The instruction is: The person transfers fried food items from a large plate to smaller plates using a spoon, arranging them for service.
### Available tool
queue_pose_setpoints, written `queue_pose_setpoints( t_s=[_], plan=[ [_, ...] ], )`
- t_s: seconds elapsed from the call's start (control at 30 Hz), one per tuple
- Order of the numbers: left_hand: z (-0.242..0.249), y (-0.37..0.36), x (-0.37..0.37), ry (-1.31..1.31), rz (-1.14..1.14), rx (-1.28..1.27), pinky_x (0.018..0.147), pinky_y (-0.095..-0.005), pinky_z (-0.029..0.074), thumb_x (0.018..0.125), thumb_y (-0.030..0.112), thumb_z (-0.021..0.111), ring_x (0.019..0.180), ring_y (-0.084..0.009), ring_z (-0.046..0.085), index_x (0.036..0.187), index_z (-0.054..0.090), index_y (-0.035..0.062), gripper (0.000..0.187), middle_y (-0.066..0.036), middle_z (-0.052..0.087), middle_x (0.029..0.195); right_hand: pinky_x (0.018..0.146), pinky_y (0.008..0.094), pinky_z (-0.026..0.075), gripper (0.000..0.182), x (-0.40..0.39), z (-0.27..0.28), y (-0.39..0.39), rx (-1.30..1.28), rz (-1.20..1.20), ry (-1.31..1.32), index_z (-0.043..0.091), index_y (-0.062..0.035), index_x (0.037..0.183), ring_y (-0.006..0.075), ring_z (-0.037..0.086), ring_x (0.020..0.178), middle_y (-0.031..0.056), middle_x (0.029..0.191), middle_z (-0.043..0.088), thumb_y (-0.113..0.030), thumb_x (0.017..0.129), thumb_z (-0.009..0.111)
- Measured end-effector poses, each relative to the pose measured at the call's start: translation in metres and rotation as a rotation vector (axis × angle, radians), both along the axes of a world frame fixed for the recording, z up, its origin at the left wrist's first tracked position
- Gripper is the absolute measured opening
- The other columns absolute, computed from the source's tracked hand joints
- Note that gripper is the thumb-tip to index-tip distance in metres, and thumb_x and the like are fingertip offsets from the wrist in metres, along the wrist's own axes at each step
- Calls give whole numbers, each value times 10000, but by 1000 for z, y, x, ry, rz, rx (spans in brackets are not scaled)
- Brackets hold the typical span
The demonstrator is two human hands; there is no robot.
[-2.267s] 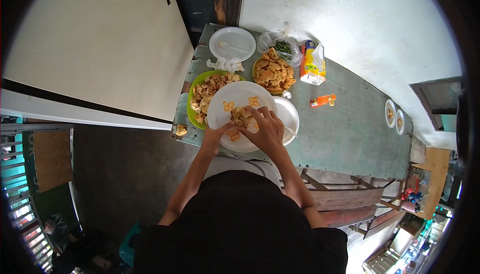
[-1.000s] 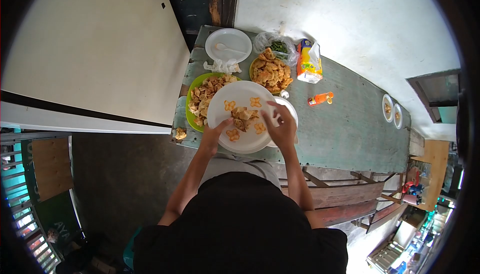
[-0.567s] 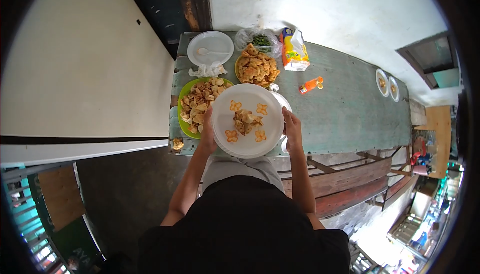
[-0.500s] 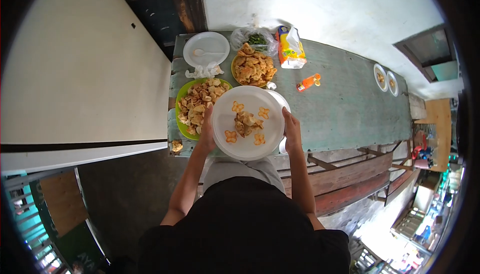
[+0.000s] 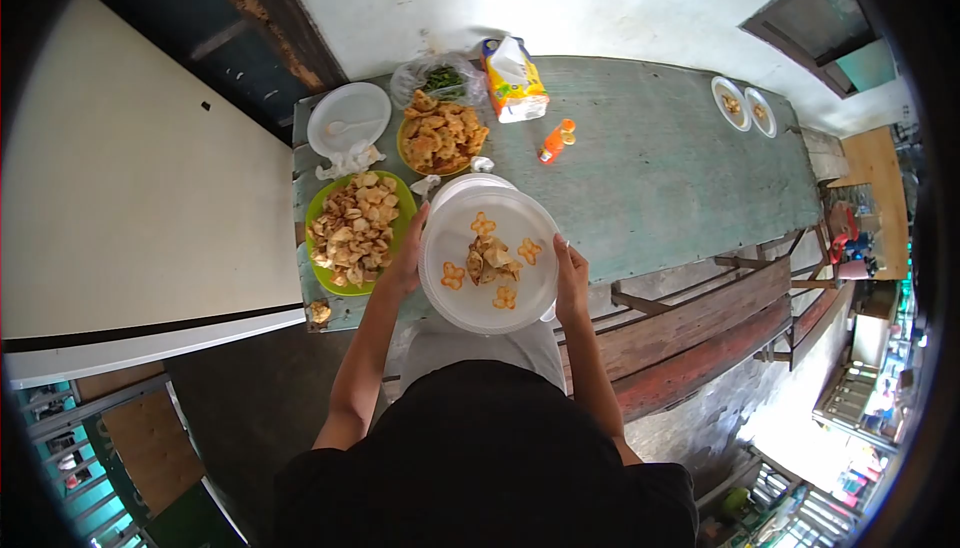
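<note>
Between both hands I hold a white plate (image 5: 462, 300) in front of my body. My left hand (image 5: 407, 260) grips its left rim and my right hand (image 5: 571, 275) its right rim. A small pile of brown chips (image 5: 493, 260) lies in the middle of the plate, with several orange flower-like shapes, such as one orange shape (image 5: 453, 275), around it. Another white plate (image 5: 470, 182) shows partly behind the held one. To the left of my left hand is a green plate (image 5: 412, 210) heaped with chips (image 5: 355, 228).
Behind stand fried snacks (image 5: 440, 136), a plastic bag of greens (image 5: 443, 78), a tissue pack (image 5: 515, 88) and a plate with a spoon (image 5: 349, 108). An orange-capped bottle (image 5: 556, 143) lies on the green table (image 5: 650, 168). Two plates (image 5: 731, 103) sit far right. A bench (image 5: 690, 333) runs alongside.
My view has turned to the right, so the table items appear further left. The plate stays in both hands, slightly lower and tilted a little differently.
</note>
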State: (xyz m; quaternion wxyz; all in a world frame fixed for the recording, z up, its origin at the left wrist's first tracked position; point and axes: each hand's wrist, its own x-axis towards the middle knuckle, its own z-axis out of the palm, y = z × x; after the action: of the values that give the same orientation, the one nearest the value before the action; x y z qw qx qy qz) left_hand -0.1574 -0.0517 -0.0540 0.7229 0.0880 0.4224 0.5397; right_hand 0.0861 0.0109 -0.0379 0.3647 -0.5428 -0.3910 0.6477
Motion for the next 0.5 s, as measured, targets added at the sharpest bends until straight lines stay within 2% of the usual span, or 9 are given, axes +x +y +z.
queue_pose_setpoints(
  t_s=[0.17,0.3,0.5],
  plan=[
    [2,25,59,-22,-41,-40,919,-353,429,860,599,381,1062,-199,548,1254,462,31,696,-115,564,1170,573,199,401,417,65,-4,28,32,-24,-18,638,45,890,54,503,647,16,732,596,-359,901,536],
    [8,45,126,43,18,27,930,-323,415,873,577,375,1057,-185,552,1248,470,26,673,-109,569,1168,575,199,402,419,126,-1,58,31,-1,-85,641,46,879,52,504,652,14,726,600,-360,900,540],
    [9,72,199,83,98,11,901,-322,428,889,536,377,1061,-153,545,1224,483,41,607,-75,580,1135,566,195,401,382,199,-7,101,40,-14,-10,647,31,852,44,510,640,18,722,613,-334,901,550]
  ],
)
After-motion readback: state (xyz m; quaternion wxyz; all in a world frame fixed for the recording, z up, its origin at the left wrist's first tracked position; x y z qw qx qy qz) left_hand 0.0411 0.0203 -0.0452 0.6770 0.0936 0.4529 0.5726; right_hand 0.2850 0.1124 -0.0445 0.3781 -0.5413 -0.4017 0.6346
